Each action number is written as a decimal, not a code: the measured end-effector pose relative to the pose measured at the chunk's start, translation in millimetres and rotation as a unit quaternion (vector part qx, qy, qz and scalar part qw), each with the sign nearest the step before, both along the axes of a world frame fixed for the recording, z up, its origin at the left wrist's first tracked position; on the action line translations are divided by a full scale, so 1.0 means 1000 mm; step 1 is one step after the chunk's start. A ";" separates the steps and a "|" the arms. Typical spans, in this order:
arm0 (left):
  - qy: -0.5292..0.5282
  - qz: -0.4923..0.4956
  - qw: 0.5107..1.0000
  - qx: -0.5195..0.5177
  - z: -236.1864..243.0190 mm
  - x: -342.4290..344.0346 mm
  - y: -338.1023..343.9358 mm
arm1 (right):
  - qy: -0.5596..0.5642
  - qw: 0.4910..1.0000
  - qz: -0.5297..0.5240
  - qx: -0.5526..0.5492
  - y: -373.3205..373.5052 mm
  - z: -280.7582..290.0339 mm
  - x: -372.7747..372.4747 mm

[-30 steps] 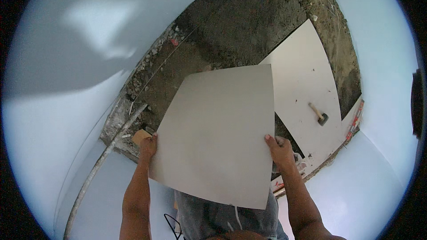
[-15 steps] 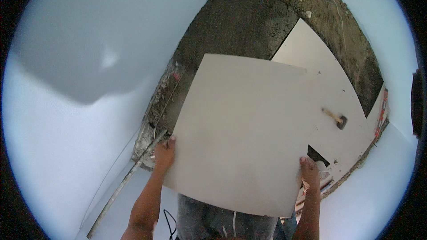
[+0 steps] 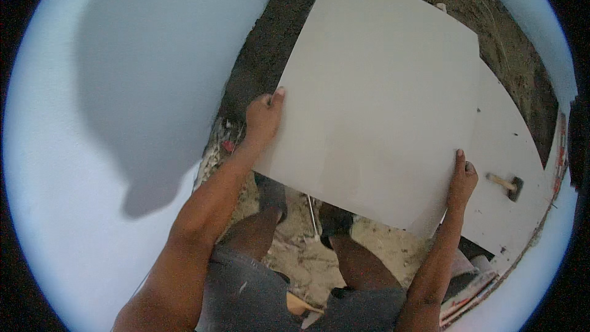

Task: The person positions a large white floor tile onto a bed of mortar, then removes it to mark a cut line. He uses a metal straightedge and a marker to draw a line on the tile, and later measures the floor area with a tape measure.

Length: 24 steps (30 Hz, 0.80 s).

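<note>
I hold a large off-white tile (image 3: 381, 92) out over the floor. My left hand (image 3: 265, 117) is closed on its left edge, thumb on the upper face. My right hand (image 3: 462, 177) grips the right edge lower down, also with the thumb on top. The held tile overlaps part of another white tile (image 3: 516, 221) lying at the right, on which a rubber mallet (image 3: 514, 189) with a wooden handle rests. Dark mortar (image 3: 252, 67) shows beside and behind the held tile; what lies directly under it is hidden.
A pale wall (image 3: 135, 86) with my shadow is at the left. Rough dirt (image 3: 516, 74) borders the tiles at back right, with a long red bar (image 3: 559, 147) at the right edge. My legs stand on dusty ground (image 3: 301, 258) below, near a metal rod (image 3: 312, 214).
The tile and both my hands have moved forward and up in the view, toward the back of the floor, so my legs and the ground beneath now show.
</note>
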<state>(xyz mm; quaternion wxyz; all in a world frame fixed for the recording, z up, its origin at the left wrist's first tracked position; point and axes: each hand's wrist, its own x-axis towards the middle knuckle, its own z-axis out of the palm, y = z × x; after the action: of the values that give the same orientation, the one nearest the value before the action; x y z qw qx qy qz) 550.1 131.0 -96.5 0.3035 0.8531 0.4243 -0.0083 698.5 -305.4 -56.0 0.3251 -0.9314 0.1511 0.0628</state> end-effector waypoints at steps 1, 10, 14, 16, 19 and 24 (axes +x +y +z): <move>-0.027 -0.014 0.999 -0.008 0.000 0.022 -0.002 | -0.011 1.000 -0.015 0.010 -0.006 -0.023 0.003; -0.054 -0.031 0.998 -0.030 -0.074 0.087 0.013 | -0.072 0.997 0.000 0.011 -0.013 -0.092 0.069; -0.104 -0.016 0.994 -0.007 -0.090 0.096 0.025 | -0.089 0.996 0.020 0.020 0.013 -0.068 0.079; -0.085 -0.030 0.995 0.034 -0.096 0.098 0.023 | -0.090 0.995 0.033 -0.012 0.007 -0.069 0.083; -0.082 -0.038 0.996 0.029 -0.097 0.099 0.020 | -0.120 0.991 0.050 -0.008 -0.003 -0.083 0.087; -0.090 -0.028 0.994 0.048 -0.097 0.096 0.021 | -0.099 0.994 0.043 0.018 0.010 -0.076 0.086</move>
<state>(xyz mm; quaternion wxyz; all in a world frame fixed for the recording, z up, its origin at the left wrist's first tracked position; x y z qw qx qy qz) 645.7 152.4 -193.5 0.2988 0.8756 0.3708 0.0808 784.9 -295.8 -132.2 0.3523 -0.9326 0.0771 -0.0135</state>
